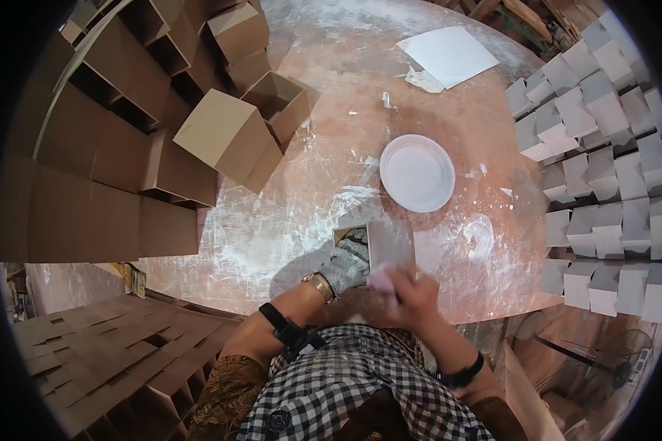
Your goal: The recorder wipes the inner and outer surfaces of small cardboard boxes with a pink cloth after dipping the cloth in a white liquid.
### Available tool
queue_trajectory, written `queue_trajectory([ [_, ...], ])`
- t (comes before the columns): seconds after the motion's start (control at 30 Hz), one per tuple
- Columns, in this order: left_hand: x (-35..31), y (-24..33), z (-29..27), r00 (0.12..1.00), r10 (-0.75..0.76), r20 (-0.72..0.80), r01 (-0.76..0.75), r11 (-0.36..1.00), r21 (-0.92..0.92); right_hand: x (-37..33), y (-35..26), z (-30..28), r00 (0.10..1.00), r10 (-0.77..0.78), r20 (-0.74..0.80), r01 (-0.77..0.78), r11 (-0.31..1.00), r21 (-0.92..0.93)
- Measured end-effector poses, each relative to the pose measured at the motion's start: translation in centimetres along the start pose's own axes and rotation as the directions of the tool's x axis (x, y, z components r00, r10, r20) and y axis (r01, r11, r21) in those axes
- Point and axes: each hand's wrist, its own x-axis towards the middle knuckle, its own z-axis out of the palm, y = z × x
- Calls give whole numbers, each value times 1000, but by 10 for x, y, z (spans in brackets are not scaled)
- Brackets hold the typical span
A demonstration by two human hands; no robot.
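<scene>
My left hand (346,270), in a grey knit glove, reaches into the open end of a small brown box (392,242) and holds it up near the table's front edge. Some of its fingers show inside the opening. A whitish film covers the box's upward face. My right hand (417,295) is bare and closed round a pale pink pad (382,278), perhaps a sponge, pressed at the near end of that face. Motion blurs the pad and fingers slightly. Beyond the box stands a round white dish (418,173) with pale contents.
Brown boxes (125,81) pile up at the left, with one tilted box (221,132) nearest. More brown boxes (110,353) fill the lower left. White-coated boxes (603,169) are stacked at the right. A white sheet (449,55) lies at the back; a fan (625,356) stands lower right.
</scene>
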Motion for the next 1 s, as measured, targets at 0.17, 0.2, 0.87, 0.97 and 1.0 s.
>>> queue_trajectory([
  [0.17, 8, 2, 21, 696, 289, -657, -272, 953, 132, 64, 54, 13, 974, 198, -110, -212, 968, -136],
  [0.2, 14, -3, 29, 746, 234, -624, -255, 965, 57, 66, 56, 13, 959, 196, -204, -216, 973, -84],
  [0.87, 50, -50, 97, 780, -46, -625, -396, 736, -548, -31, 80, -22, 1000, -10, -26, 16, 972, 233],
  [0.97, 56, -44, 82, 790, 80, -608, -402, 816, -415, 3, 102, -17, 1000, 1, -11, 1, 989, 145],
  [1.0, 56, -44, 84, 788, 74, -611, -397, 820, -412, 25, 108, -11, 999, 35, -26, -31, 990, 136],
])
